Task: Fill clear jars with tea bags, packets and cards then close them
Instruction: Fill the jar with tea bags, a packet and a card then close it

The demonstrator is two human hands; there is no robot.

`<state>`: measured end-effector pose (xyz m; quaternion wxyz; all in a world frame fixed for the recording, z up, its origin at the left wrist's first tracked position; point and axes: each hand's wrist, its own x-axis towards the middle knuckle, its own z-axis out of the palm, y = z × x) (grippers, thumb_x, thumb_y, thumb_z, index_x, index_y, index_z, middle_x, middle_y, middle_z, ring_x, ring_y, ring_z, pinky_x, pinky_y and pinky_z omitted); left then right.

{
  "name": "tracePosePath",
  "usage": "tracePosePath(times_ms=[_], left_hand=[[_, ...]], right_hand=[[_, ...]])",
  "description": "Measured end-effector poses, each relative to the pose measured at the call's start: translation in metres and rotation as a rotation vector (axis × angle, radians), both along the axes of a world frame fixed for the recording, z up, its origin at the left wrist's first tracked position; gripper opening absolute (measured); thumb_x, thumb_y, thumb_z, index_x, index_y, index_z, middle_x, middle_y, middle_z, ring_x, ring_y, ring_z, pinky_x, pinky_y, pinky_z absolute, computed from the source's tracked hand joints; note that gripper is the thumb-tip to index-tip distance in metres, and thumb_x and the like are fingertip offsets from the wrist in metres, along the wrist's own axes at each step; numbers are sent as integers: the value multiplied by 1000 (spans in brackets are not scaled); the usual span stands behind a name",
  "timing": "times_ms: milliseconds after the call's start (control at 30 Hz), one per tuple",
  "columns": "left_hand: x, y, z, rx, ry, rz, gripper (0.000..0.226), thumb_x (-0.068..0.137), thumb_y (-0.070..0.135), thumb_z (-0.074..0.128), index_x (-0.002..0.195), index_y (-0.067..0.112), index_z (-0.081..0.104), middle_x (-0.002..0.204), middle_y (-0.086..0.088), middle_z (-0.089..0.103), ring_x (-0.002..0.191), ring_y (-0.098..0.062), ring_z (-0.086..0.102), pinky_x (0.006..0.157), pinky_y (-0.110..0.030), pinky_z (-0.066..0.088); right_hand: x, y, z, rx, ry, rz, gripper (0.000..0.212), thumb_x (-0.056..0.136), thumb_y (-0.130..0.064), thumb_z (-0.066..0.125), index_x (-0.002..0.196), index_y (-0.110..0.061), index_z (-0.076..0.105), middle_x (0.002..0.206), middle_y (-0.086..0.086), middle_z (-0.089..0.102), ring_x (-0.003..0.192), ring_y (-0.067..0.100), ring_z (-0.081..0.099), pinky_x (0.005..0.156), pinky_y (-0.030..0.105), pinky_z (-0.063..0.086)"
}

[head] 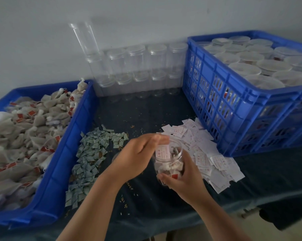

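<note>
A dark cloth-covered table (146, 202) stands against a pale wall (42, 40). At the far left a blue tray (63, 162) is heaped with tea bags (25, 127), near enough to scoop from without stretching. Just beside its right wall lies a loose drift of greenish packets (91, 153). Behind them, against the wall, empty jars (138, 70) stand stacked in rows as the waiting stock.

A faint round shape on the cloth beside the left wrist may be a clear lid, but it is too dim to be sure.

In the middle, the left hand (138, 155) pinches a white card (162, 152) between its fingertips and holds it at the mouth of the jar (171, 165). The card is partly inside, seemingly sliding down against the wall so that it can be read from outside. The right hand (183, 180) is wrapped round the jar from below and behind. It holds the jar tilted toward the other hand and lifted off the cloth, which opens the mouth to the card. Tea bags already sit in the bottom.

To the right spreads the pile of cards (207, 153), touching the foot of a blue crate (233, 105) packed with lidded filled jars (251, 58). Nothing blocks the hands. The crate's high wall is the one thing to lift over later.
</note>
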<state>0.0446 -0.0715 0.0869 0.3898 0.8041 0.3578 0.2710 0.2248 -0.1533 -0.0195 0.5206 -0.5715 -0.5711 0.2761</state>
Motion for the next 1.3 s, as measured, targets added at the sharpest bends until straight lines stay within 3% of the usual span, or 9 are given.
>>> tracePosePath(times_ms=[100, 167, 300, 400, 533, 733, 933, 1067, 1300], left_hand=[[-9, 3, -9, 156, -133, 251, 28, 112, 40, 49, 119, 36, 76, 101, 22, 78, 88, 8, 71, 72, -7, 50], [-22, 14, -22, 181, 30, 433, 19, 107, 39, 60, 119, 39, 73, 114, 24, 76, 104, 3, 70, 83, -13, 53], [-44, 19, -63, 12, 555, 573, 63, 96, 39, 76, 153, 23, 53, 148, 0, 63, 135, -22, 59, 107, -37, 47], [-49, 19, -80, -43, 376, 606, 75, 89, 28, 85, 155, 30, 51, 147, 4, 59, 135, -18, 56, 108, -34, 45], [-44, 22, -70, 8, 149, 659, 60, 89, 20, 82, 139, 45, 60, 110, 23, 61, 100, 3, 61, 78, -19, 48], [-22, 7, -23, 88, -205, 411, 28, 101, 23, 71, 109, 50, 77, 128, 30, 69, 121, 8, 63, 98, -22, 50], [-9, -8, 3, 11, 119, -63, 40, 97, 63, 65, 135, 60, 53, 143, 37, 54, 133, 13, 52, 102, -22, 45], [1, -15, 6, 202, 263, 1, 76, 83, 82, 66, 151, 57, 43, 137, 41, 38, 138, 10, 35, 101, -17, 37], [25, -43, 4, 320, 392, 170, 65, 88, 74, 67, 142, 53, 38, 142, 26, 41, 132, -4, 44, 95, -26, 44]], right_hand=[[0, -1, 1, 1, 9, 2, 70, 75, -66, 89, 131, -60, 48, 127, -25, 69, 116, 0, 69, 90, 14, 57], [0, -1, 0, -10, 4, 10, 72, 74, -72, 87, 133, -53, 50, 127, -24, 69, 118, 0, 68, 91, 16, 57], [0, -1, 0, -19, 9, 17, 80, 70, -81, 83, 135, -44, 53, 126, -23, 70, 118, 2, 69, 93, 25, 61], [1, -1, 1, -28, 20, 24, 80, 68, -82, 82, 133, -45, 53, 126, -21, 71, 117, 3, 70, 94, 33, 63], [-1, -1, 5, -27, -34, 71, 78, 71, -70, 89, 136, -47, 53, 127, -22, 71, 117, 4, 70, 93, 33, 63], [-4, -3, 12, 14, -51, 138, 79, 70, -66, 93, 137, -55, 51, 127, -22, 71, 116, 4, 71, 91, 22, 61], [-2, -3, 8, 7, -60, 137, 82, 72, -62, 94, 141, -46, 54, 124, -14, 72, 108, 14, 73, 83, 33, 64], [-2, -1, 6, -23, -77, 145, 77, 74, -58, 94, 138, -49, 53, 120, -15, 74, 105, 13, 74, 80, 37, 66], [-1, 0, 2, -87, -56, 155, 80, 73, -38, 94, 140, -51, 53, 116, -14, 75, 95, 14, 74, 71, 39, 65]])
